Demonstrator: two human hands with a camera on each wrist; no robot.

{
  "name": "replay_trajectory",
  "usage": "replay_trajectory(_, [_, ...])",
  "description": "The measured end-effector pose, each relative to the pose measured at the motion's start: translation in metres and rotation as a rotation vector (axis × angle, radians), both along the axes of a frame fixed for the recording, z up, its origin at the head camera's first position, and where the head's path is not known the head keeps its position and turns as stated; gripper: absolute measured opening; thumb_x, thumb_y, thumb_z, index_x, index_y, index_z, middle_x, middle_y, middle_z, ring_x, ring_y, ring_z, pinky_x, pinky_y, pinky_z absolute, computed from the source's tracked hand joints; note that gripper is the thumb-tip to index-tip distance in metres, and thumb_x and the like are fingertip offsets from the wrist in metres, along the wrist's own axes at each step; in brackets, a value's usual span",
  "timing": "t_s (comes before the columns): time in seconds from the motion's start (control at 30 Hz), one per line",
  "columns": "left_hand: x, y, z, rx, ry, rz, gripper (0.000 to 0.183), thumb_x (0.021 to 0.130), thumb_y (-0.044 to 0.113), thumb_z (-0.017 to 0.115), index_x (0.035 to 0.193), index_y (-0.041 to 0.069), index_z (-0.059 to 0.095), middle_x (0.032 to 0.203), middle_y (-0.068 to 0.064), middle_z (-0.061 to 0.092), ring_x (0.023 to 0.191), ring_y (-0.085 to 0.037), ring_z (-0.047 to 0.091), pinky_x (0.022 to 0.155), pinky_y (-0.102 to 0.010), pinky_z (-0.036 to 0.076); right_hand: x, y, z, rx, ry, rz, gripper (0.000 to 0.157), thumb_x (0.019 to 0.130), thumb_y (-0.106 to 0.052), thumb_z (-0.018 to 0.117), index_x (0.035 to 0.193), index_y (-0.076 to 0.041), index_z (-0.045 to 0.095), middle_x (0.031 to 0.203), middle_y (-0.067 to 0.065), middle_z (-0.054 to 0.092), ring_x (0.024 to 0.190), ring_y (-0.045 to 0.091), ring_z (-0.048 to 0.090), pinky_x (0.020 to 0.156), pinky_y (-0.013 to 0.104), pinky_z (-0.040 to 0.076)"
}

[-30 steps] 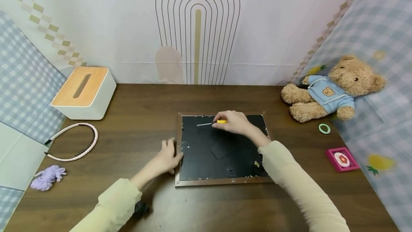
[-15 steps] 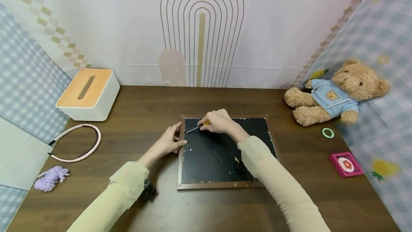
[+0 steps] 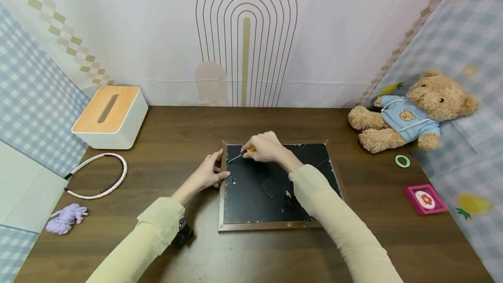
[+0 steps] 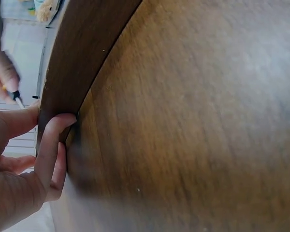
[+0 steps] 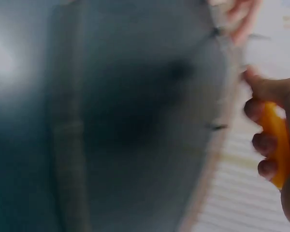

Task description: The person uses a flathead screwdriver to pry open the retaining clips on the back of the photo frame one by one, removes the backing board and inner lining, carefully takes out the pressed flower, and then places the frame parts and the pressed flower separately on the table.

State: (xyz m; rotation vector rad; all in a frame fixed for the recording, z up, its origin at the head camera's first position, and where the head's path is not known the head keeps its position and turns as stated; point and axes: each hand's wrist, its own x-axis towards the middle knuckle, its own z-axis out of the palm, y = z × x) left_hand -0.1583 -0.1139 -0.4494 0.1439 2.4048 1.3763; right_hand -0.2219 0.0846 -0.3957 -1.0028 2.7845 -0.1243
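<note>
A picture frame (image 3: 255, 206) lies face down on the brown table, its black backing up and a brown wooden rim around it. My right hand (image 3: 265, 146) holds a screwdriver (image 3: 250, 149) by its yellow handle. The metal shaft points down and left, its tip at the backing's upper left edge. In the right wrist view, blurred, my fingers wrap the yellow-orange handle (image 5: 279, 145). My left hand (image 3: 206, 172) grips the frame's left rim, thumb on top. The left wrist view shows curled fingers (image 4: 48, 150) against the rim's outer side.
At the back left stands a tissue box (image 3: 108, 117) with a wooden lid. A headband (image 3: 125, 171) and purple yarn (image 3: 67, 218) lie in front of it. On the right are a teddy bear (image 3: 410, 119), a green ring (image 3: 402, 156) and a pink box (image 3: 426, 200).
My right hand has moved left with the screwdriver, bringing its tip to the left edge of the backing. My left hand has slid farther up the left rim. Little differs over the last half second.
</note>
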Motion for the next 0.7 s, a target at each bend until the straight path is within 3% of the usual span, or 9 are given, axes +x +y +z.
replay_trajectory(0.13, [0.002,0.001,-0.001,0.007,-0.001,0.004,0.076,0.085,0.004,0.064,0.147,0.002,0.02,0.133,-0.028,0.033,0.105,-0.037,0.056,0.049,-0.029,0.055,0.003,0.012,-0.018,-0.095,-0.032,-0.033,0.027,0.09,-0.039,0.058,0.111,-0.029,0.069,0.105,-0.006,0.071,0.043,0.007,0.032,0.04,0.02,0.014])
replay_trajectory(0.23, [0.005,0.001,0.0,0.006,-0.021,-0.001,0.076,0.086,0.004,0.064,0.147,0.002,0.019,0.135,-0.027,0.032,0.105,-0.037,0.055,0.05,-0.029,0.055,0.008,0.01,-0.017,-0.101,0.048,0.012,0.025,0.089,-0.037,0.059,0.108,-0.027,0.071,0.094,-0.005,0.073,0.043,0.006,0.03,0.04,0.02,0.012])
replay_trajectory(0.37, [0.008,0.0,0.002,-0.004,-0.022,-0.001,0.076,0.086,0.003,0.063,0.147,0.0,0.018,0.135,-0.028,0.031,0.105,-0.039,0.056,0.049,-0.028,0.055,0.016,-0.012,0.006,0.049,0.187,0.094,0.017,0.087,-0.034,0.063,0.096,-0.024,0.074,0.072,-0.006,0.07,0.047,0.006,0.034,0.041,0.02,0.022])
replay_trajectory(0.5, [0.007,-0.003,0.005,0.002,-0.009,-0.002,0.074,0.086,0.004,0.063,0.146,-0.001,0.019,0.134,-0.029,0.032,0.104,-0.038,0.055,0.049,-0.029,0.055,0.023,-0.047,0.034,0.245,0.302,0.172,0.008,0.083,-0.026,0.067,0.084,-0.02,0.071,0.066,-0.005,0.066,0.051,0.008,0.038,0.049,0.024,0.041])
replay_trajectory(0.57, [0.005,-0.005,0.006,0.007,0.008,-0.015,0.069,0.086,0.004,0.062,0.143,-0.002,0.024,0.13,-0.029,0.035,0.1,-0.036,0.056,0.048,-0.029,0.055,0.027,-0.064,0.042,0.31,0.359,0.215,0.005,0.083,-0.023,0.067,0.081,-0.02,0.07,0.066,-0.005,0.065,0.051,0.008,0.035,0.052,0.024,0.04])
replay_trajectory(0.7, [-0.001,-0.009,0.005,0.024,0.037,-0.05,0.051,0.087,0.001,0.06,0.132,-0.004,0.036,0.117,-0.03,0.043,0.09,-0.034,0.059,0.05,-0.031,0.056,0.032,-0.085,0.046,0.379,0.468,0.268,0.01,0.087,-0.019,0.063,0.08,-0.022,0.07,0.064,-0.008,0.063,0.051,0.007,0.028,0.051,0.021,0.027])
